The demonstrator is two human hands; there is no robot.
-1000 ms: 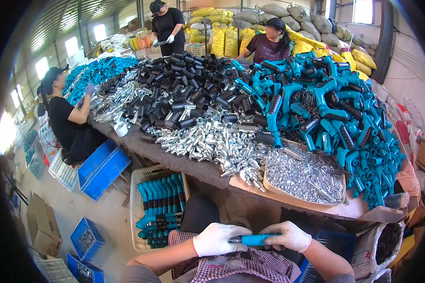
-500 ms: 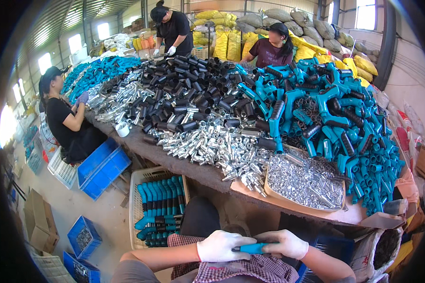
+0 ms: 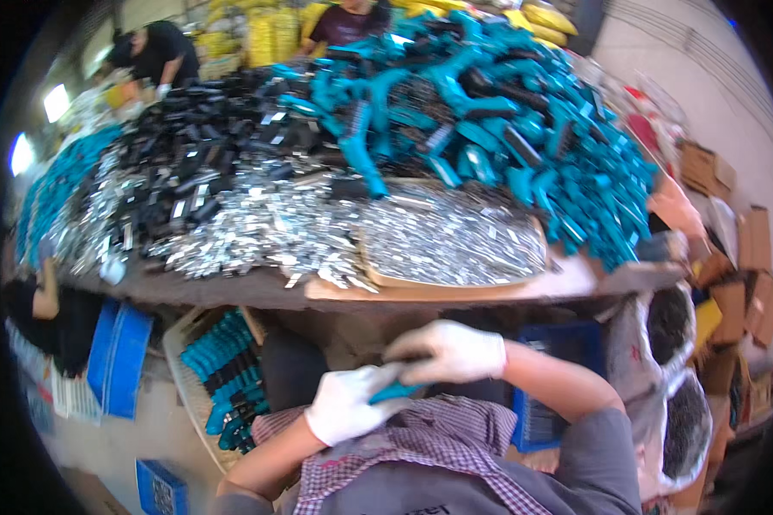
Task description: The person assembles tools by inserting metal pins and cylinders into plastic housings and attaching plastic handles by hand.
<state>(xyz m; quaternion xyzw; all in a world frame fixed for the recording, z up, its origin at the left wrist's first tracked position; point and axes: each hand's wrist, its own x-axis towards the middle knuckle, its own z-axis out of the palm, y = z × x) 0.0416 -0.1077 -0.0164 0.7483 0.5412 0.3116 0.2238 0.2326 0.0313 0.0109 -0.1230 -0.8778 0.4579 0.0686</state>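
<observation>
White-gloved L hand (image 3: 349,406) is curled round a teal piece (image 3: 394,393), as far as I can tell from my remote seat; the piece sits btwn the two hands, just above the checked apron (image 3: 477,421). R hand (image 3: 453,350), also gloved, is on top, fingers bent down next to the L ones; too blurry for me to tell whether it's pinching anything. A dark bit (image 3: 416,357) shows at its fingertips, can't ID it. Beyond the hands I've got the table (image 3: 232,292), w/ a tray (image 3: 438,281) of small silver parts (image 3: 455,240) nearest. Silver heap (image 3: 258,227) to the L of that, black tubes (image 3: 193,150) behind it, teal handles (image 3: 481,107) piled high behind & to the R. Lower L: a pale crate (image 3: 180,365) w/ rows of teal-and-black grips (image 3: 223,365); blue bin (image 3: 528,429) near the R arm, then two white sacks (image 3: 631,365) w/ dark contents farther R. Co-worker in black (image 3: 161,56) bends forward, upper L; another in maroon (image 3: 349,27) is cut off at the top edge.
</observation>
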